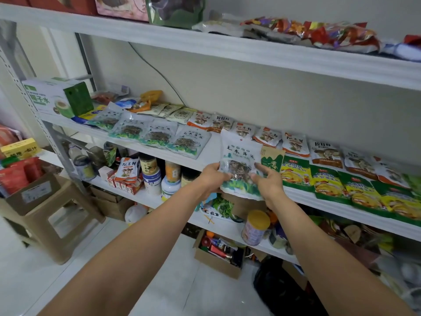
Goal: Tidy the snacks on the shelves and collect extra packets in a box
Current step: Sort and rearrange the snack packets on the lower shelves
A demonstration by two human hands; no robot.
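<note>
Setting: a pale wall (250, 87) behind white metal shelving (159, 35), seen through a wide lens that bends the shelves.
Middle shelf (214, 145): flat snack packets lie in rows along it, with a bare gap near its middle.
Held packet (241, 165): white and clear with a green base, dark dried pieces showing through. It is up in the air at the middle shelf's front edge, over the gap.
Hands: the left hand (213, 175) grips the packet's left side, thumb on the front. The right hand (270, 181) grips its lower right corner, thumb raised. The fingers behind the packet are hidden.
Writing on held packet: 毛木耳, then a fourth character I cannot make out. The small print is too fine to read.
Matching packets (159, 133): an overlapping row to the left.
Orange-and-white packets (268, 136): the back row, with mushroom pictures, marked 松茸鲜.
Green-and-yellow packets (328, 181): the front row to the right, writing blurred.
Brown-and-green packet (272, 158): just behind the held one, mostly hidden.
Carton (52, 99): at the left end, reads 椰子水.
Top shelf (296, 62): bright wrapped sweets (319, 30). A green pouch (175, 12) is cut off by the frame.
Lower shelf (148, 195): jars (151, 179), partly hidden by the arms.
Floor (182, 281): an open cardboard box (218, 252) of jumbled small things. A second cardboard box (29, 190) sits on a tan stool (57, 220).
</note>
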